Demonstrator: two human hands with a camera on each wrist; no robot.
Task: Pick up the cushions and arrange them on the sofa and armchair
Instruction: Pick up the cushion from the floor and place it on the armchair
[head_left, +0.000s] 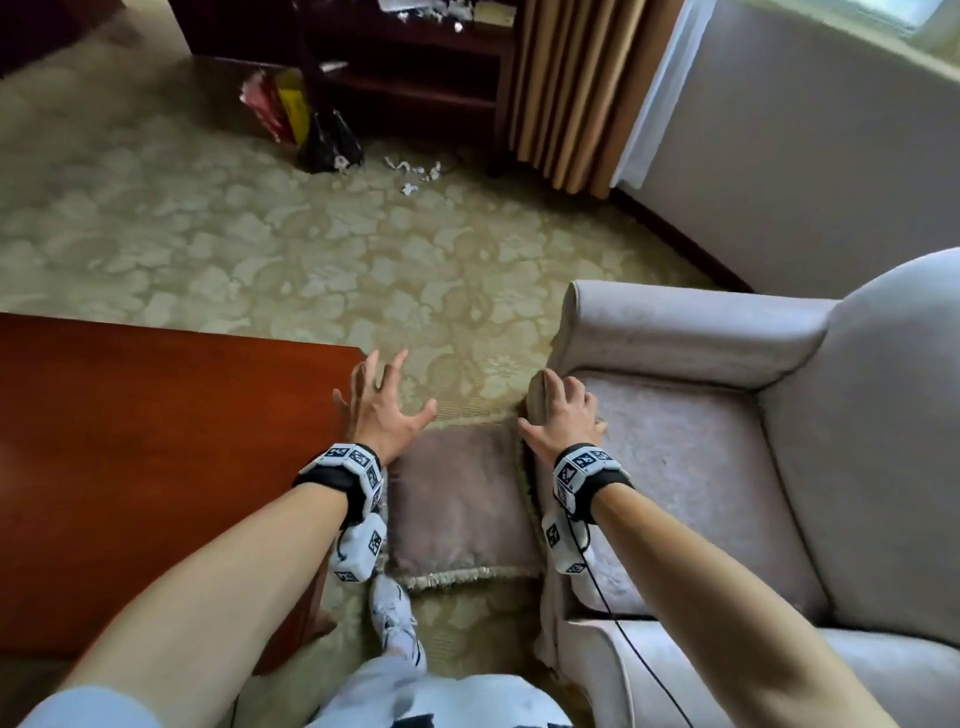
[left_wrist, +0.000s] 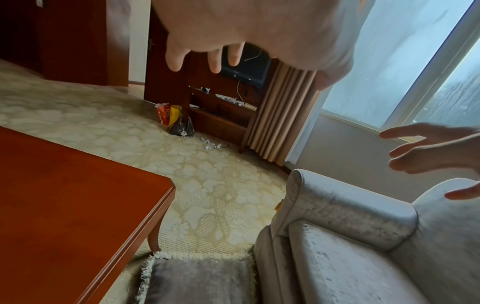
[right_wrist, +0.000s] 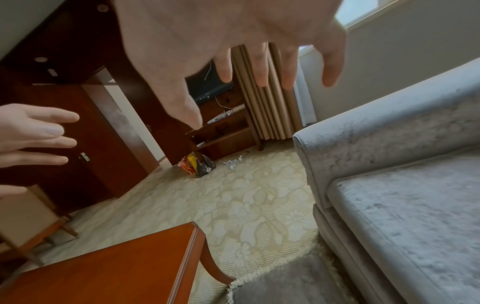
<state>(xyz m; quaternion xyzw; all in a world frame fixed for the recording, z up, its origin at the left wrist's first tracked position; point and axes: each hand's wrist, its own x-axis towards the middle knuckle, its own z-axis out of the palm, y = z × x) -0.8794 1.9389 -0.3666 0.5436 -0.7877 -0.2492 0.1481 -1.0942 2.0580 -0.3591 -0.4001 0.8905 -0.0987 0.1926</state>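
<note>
Head view: a square, plush grey-mauve cushion (head_left: 462, 499) edged with pale fringe is seen lying flat on the leaf-patterned cream carpet (head_left: 260, 234), wedged between a glossy reddish wooden table (head_left: 156, 441) and a crushed-velvet grey armchair (head_left: 727, 467). Both hands are held spread and empty above it, the left hand (head_left: 382, 410) with fingers splayed by the table corner, the right hand (head_left: 563, 415) with fingers relaxed over the seat's front edge. Pleated tan curtains (head_left: 571, 93), a dark wooden shelf unit (head_left: 415, 78) and a black handbag (head_left: 332, 140) are seen beyond.
</note>
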